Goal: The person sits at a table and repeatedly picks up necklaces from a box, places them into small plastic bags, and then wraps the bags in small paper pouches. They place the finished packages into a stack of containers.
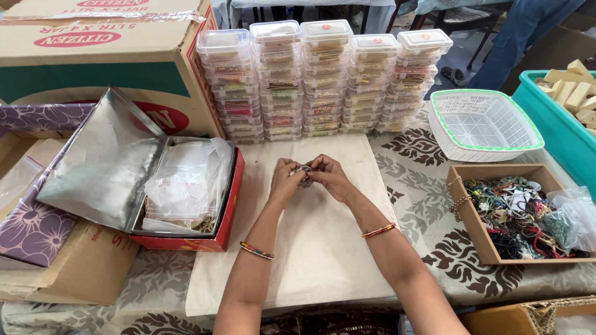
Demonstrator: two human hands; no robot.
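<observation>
Far out to the left of the hands sits an open red box (pixel 186 239) with a silvery lid propped up, stuffed with small clear plastic bags (pixel 186 180); none of those bags is in use at this moment. The left hand (pixel 285 180) and the right hand (pixel 329 177) meet over a plain cream cloth (pixel 316 248), fingertips pinched together around a small silvery trinket (pixel 304 175), which looks like a thin bracelet or ring, though it is too small to tell which. Both hands are closed on it between them, raised just above the cloth. Beyond the hands stand stacked clear containers (pixel 323 80), lidded and apparently already filled, which I take as finished work. Off to the right of the right hand lies an empty white mesh basket (pixel 484 124), and nearer, a cardboard tray (pixel 472 217) heaped with tangled bangles and beads (pixel 515 214), a pile that suggests plenty remains to sort. By my judgement, the piece in hand is mid-handling, not yet bagged or set down anywhere.
</observation>
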